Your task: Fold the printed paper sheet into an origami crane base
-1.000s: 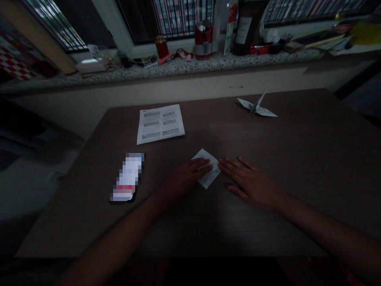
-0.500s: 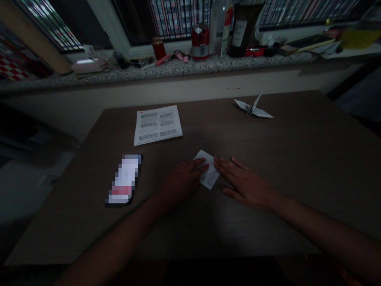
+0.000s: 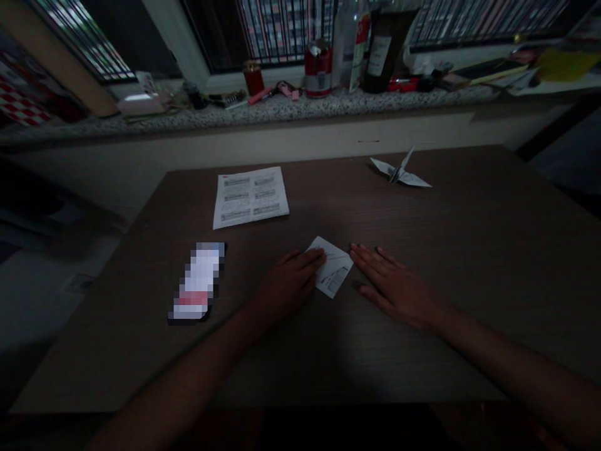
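A small folded sheet of printed paper (image 3: 334, 273) lies flat on the brown table (image 3: 300, 357), roughly diamond-shaped, with a crease line running across it. My left hand (image 3: 295, 275) rests on its left side, fingers stretched out and covering that corner. At the paper's right corner are the fingertips of my right hand (image 3: 392, 282), which lies flat with the thumb apart from the fingers. Neither hand grips anything. A folded paper crane (image 3: 399, 172) stands at the back right of the table.
A larger printed sheet (image 3: 251, 197) lies at the back left, with a phone (image 3: 198, 282) in front of it, its screen blurred out. Behind the table, a granite windowsill (image 3: 282, 111) carries a red can (image 3: 318, 69), bottles, a red jar (image 3: 253, 78) and small clutter.
My right hand has slid a little to the right, from over the paper to its right corner, uncovering more of the print. My left hand stays on the paper, its thumb drawn back.
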{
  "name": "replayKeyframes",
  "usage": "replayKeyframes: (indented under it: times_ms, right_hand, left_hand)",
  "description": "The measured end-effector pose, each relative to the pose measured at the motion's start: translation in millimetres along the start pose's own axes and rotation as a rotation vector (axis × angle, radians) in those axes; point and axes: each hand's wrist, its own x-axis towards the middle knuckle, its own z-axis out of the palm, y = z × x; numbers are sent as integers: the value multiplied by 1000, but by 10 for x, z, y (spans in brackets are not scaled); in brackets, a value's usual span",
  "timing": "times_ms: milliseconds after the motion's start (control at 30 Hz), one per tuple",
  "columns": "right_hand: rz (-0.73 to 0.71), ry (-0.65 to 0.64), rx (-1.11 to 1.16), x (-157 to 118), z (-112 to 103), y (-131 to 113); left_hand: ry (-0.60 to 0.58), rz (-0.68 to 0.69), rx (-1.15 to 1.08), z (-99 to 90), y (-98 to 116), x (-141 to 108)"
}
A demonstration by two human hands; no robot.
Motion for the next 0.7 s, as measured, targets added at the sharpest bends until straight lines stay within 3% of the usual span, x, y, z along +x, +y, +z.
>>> replayKeyframes:
  times_ms: [267,500,700]
  right_hand:
    - [53,116,177,26,-42,85]
    - [-64,142,69,115,-21,120]
    - [-81,97,46,245,-108,126]
  left_hand:
    - [50,-19,-73,62,-48,-3]
    - [61,76,-24,58,-92,-19]
    - [32,96,-63,-8,-105,-49]
